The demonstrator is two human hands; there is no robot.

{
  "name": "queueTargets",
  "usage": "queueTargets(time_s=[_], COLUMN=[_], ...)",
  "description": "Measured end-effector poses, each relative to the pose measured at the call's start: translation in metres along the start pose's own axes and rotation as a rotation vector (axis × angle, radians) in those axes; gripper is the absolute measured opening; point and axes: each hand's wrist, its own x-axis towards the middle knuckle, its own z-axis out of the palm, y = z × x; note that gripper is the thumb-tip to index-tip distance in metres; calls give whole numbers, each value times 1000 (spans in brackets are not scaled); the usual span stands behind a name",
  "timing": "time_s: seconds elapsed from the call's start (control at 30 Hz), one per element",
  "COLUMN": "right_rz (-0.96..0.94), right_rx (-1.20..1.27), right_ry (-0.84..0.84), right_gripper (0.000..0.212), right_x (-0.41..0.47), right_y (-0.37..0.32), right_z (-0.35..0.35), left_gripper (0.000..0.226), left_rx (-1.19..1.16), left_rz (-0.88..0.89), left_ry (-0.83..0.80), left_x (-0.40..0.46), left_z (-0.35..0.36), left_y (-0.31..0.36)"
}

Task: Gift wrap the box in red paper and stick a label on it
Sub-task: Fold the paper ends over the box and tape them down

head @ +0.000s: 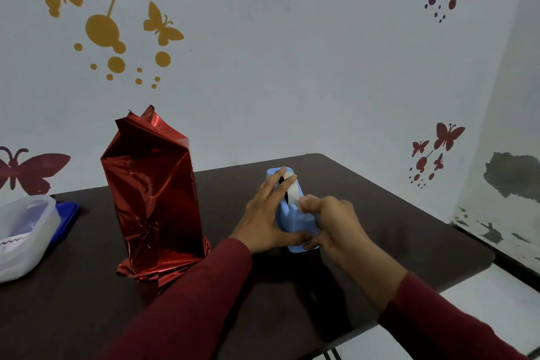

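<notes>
Red foil paper [152,193] covers the box, which stands upright on the dark table [394,213], left of our hands, its top ends still sticking up unfolded and its bottom edges splayed on the tabletop. Our left hand [266,213] wraps around the side of a pale blue tape dispenser [295,219], fingers reaching up its far end and thumb along its base. Our right hand [336,225] has fingers curled, pinching at the white tape roll [292,188] seated in the dispenser. At the far left sits a translucent plastic container [23,231] holding something white with a dark squiggle, too unclear to name; a blue lid [68,213] lies just behind it.
</notes>
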Motion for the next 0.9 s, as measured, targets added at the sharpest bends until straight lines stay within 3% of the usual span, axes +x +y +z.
queueTargets(time_s=[0.17, 0.4, 0.67, 0.77, 0.9], right_rz=[-63, -52, -219, -312, -308], right_rx=[36, 24, -313, -508, -356], right_ry=[-55, -43, -26, -63, -204], right_gripper=[11, 30, 10, 15, 26], right_x=[-13, -6, -6, -5, -6], right_y=[10, 20, 8, 10, 14], right_z=[-5, -11, -14, -20, -34], left_gripper=[120, 121, 139, 142, 141], left_rx=[16, 29, 27, 1, 5], left_rz=[-7, -25, -21, -32, -26], left_ry=[-6, -7, -60, -74, -105], left_x=[-1, -2, -4, -6, -8], left_z=[1, 1, -2, -4, -6], left_y=[-1, 0, -3, 1, 2])
